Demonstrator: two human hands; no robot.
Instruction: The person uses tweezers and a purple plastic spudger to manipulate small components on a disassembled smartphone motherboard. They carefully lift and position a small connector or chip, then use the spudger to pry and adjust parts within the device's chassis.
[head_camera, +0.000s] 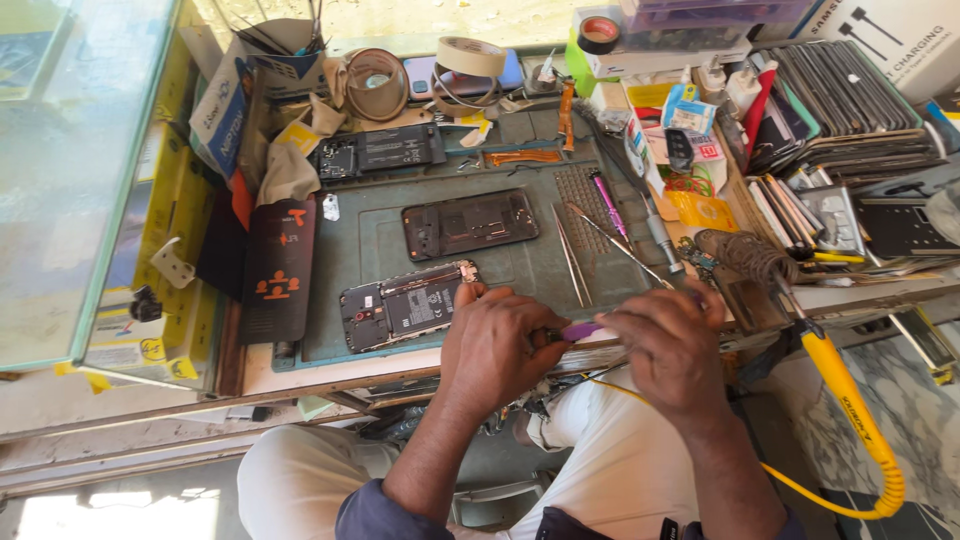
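Both my hands met at the near edge of the surface (330, 375): my left hand (497, 345) and right hand (665, 345) each had a closed grip on the purple tool (580, 329), lying crosswise, left to right. I judged I was readying it; next called for aiming at the opened phone (405, 305) just beside my left hand.

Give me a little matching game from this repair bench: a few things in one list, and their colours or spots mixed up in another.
Things:
1. tool handle
2. opened phone
3. soldering iron handle
4. tape roll

Descriptions:
A. yellow, hanging off the bench edge
B. purple, between both hands
C. beige, at the bench's far side
D. on the mat, beside the left hand

Pairs: 1-B, 2-D, 3-A, 4-C
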